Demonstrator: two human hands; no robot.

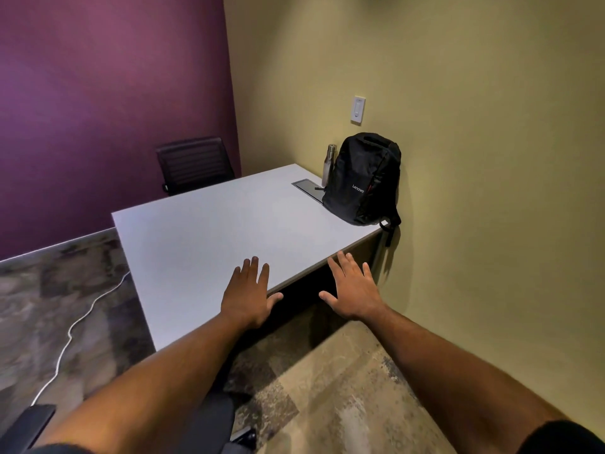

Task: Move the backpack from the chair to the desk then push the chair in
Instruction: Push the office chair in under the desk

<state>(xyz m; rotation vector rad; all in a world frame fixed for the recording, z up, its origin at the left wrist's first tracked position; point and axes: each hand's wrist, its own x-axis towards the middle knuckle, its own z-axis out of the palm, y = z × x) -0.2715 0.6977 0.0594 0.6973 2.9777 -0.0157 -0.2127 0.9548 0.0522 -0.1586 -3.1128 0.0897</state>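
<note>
A black backpack [363,180] stands upright on the far right corner of the white desk [209,237], leaning against the beige wall, one strap hanging over the desk's edge. My left hand [248,296] is flat and open above the desk's near edge, holding nothing. My right hand [352,288] is open with fingers spread, just off the desk's near side, over the dark gap beneath. A dark chair [209,424] shows only partly at the bottom of the view, under my left forearm, its seat and arm mostly hidden.
A metal bottle [330,163] stands behind the backpack beside a grey cable hatch [306,186] in the desktop. A second black chair [193,163] sits at the desk's far side by the purple wall. A white cable [75,326] runs across the carpet at left.
</note>
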